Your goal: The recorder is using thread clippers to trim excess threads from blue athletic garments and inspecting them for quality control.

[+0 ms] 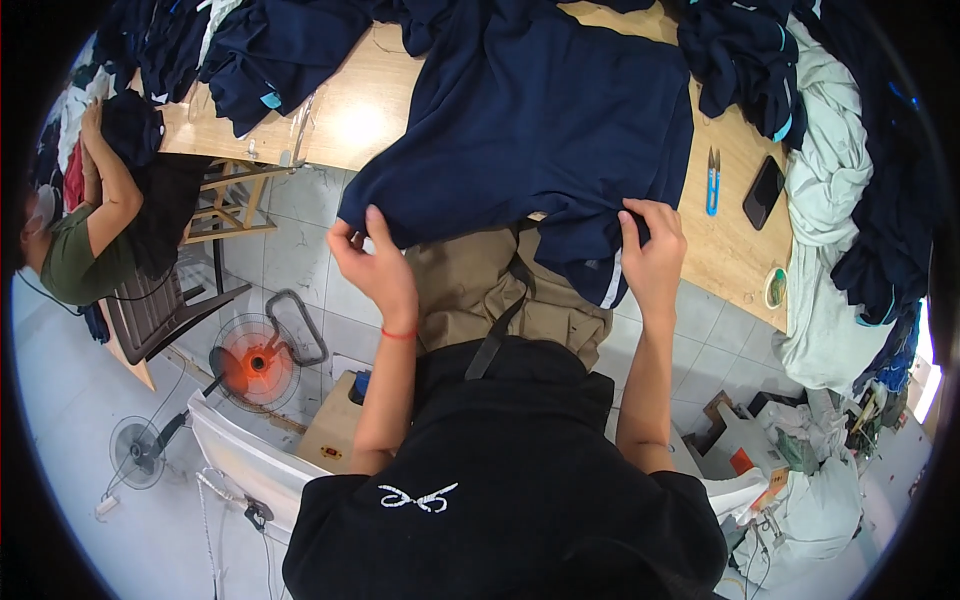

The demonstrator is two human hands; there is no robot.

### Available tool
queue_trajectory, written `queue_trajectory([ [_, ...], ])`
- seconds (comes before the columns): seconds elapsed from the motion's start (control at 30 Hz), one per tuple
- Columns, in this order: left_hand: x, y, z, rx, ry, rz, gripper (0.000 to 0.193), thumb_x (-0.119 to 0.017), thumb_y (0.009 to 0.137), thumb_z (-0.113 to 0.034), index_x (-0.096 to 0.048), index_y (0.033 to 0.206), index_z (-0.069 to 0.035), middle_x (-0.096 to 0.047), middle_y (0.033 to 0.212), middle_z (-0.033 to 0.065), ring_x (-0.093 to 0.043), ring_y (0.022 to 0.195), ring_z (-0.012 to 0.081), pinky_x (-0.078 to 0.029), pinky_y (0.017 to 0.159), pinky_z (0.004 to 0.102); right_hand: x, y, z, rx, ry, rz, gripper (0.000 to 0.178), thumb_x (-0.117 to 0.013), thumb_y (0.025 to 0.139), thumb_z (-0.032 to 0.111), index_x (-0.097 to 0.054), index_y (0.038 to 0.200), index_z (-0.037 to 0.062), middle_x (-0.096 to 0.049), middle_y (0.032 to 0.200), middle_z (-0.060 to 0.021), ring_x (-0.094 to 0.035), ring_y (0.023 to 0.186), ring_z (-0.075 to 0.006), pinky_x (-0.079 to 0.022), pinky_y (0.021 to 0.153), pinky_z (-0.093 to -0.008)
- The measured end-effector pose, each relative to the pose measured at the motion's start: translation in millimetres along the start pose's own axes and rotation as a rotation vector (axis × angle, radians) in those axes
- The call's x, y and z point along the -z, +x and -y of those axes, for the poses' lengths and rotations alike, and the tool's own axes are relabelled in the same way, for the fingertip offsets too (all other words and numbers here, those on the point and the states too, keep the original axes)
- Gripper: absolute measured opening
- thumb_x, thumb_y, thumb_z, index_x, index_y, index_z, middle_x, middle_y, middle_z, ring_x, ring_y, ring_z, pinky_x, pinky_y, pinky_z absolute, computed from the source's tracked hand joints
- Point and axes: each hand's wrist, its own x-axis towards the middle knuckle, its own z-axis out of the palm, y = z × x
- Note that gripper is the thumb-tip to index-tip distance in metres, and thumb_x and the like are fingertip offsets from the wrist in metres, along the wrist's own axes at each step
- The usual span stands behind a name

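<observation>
Both left hand (377, 262) and right hand (655, 248), nearly closed, pinch the garment (545, 125), spread but seemingly unfinished, with snips (713, 190) right of it.

A navy garment (540, 120) of plain, soft-looking cloth is lying spread across the wooden table (735, 185), its near part extending past the table's front edge toward the person. The surface is showing shallow creases, and the right side is bunching into folds. The left corner is tapering to the left hand (375, 262), which is gripping its edge; the right hand (655, 250) is pinching the gathered near edge. Below that grip, a loose portion is hanging down — a pale strip (611, 290) is showing there.
</observation>
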Motion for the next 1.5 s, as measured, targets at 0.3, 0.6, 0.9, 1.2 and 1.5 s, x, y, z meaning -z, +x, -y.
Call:
queue_trajectory([
  [0.3,-1,-69,-78,-0.706,0.101,1.101,0.037,-0.092,0.08,-0.02,-0.08,0.114,-0.011,-0.076,0.114,0.0036,-0.067,0.102,0.0255,-0.048,0.088,0.0381,-26,-4,53,-0.232,0.597,0.393,0.056,-0.085,0.091,0.002,-0.065,0.143,0.0016,-0.07,0.125,-0.004,-0.066,0.102,-0.017,-0.055,0.092,-0.0272],
  [0.6,16,-3,-31,-0.481,0.597,0.788,0.06,-0.092,0.075,-0.009,-0.065,0.128,-0.008,-0.058,0.135,0.019,-0.059,0.122,0.039,-0.048,0.103,0.0482,-42,-20,14,-0.518,0.867,0.174,0.04,-0.068,0.099,-0.011,-0.068,0.137,0.0002,-0.07,0.11,-0.0052,-0.067,0.094,-0.0077,-0.052,0.086,-0.0209],
  [0.9,-25,-34,-49,-0.636,0.182,0.637,0.025,-0.088,0.083,-0.008,-0.078,0.106,-0.007,-0.066,0.111,0.0094,-0.063,0.103,0.0303,-0.051,0.087,0.041,-43,-16,4,-0.545,0.765,0.232,0.034,-0.068,0.101,-0.007,-0.069,0.134,-0.0011,-0.07,0.108,-0.0042,-0.066,0.093,-0.0065,-0.051,0.082,-0.0217],
  [1.2,-53,7,-22,-0.635,0.152,0.743,0.014,-0.085,0.09,-0.015,-0.08,0.103,-0.012,-0.072,0.1,0.0069,-0.067,0.096,0.0255,-0.051,0.084,0.0382,-50,-23,-3,-0.543,0.769,0.234,0.032,-0.068,0.103,-0.005,-0.069,0.134,-0.0027,-0.07,0.111,-0.0045,-0.066,0.097,-0.0067,-0.051,0.087,-0.0206],
  [1.5,79,74,19,-0.658,0.708,0.295,0.047,-0.083,0.092,-0.01,-0.071,0.137,-0.003,-0.068,0.14,0.0191,-0.069,0.123,0.0324,-0.054,0.106,0.0413,-36,-17,6,-0.521,0.857,0.254,0.037,-0.07,0.1,-0.008,-0.069,0.136,-0.0013,-0.068,0.111,-0.0039,-0.065,0.098,-0.0068,-0.052,0.088,-0.0216],
])
